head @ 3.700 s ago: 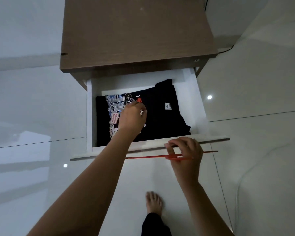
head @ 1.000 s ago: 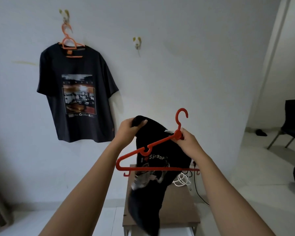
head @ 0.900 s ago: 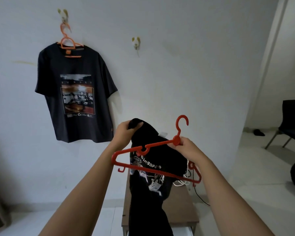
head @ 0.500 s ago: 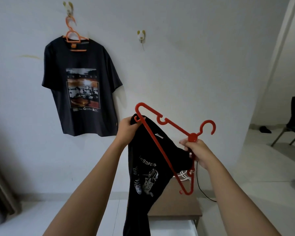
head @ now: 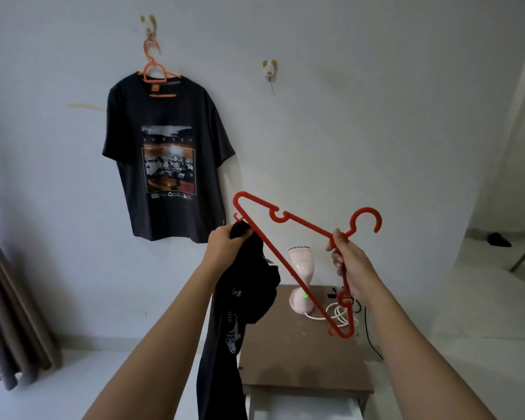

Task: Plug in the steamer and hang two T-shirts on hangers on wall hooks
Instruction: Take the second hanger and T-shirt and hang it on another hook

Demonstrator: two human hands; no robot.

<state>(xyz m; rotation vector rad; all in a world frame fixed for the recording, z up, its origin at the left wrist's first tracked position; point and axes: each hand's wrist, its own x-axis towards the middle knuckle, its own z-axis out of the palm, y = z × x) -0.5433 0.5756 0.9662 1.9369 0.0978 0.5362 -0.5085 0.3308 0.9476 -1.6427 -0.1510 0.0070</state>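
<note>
One shirt (head: 167,159) hangs from the left hook (head: 149,25). I see the steamer (head: 302,262) near the table's (head: 300,353) back edge, with the red hanger's (head: 311,228) bar crossing it. My left hand (head: 225,247) curls its fingers round the tee (head: 243,298); my right hand (head: 350,262) pinches the hanger's neck.

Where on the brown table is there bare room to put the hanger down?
Table top between the steamer and the near edge is bare. Crowded at the far right: steamer and coiled white cord.
</note>
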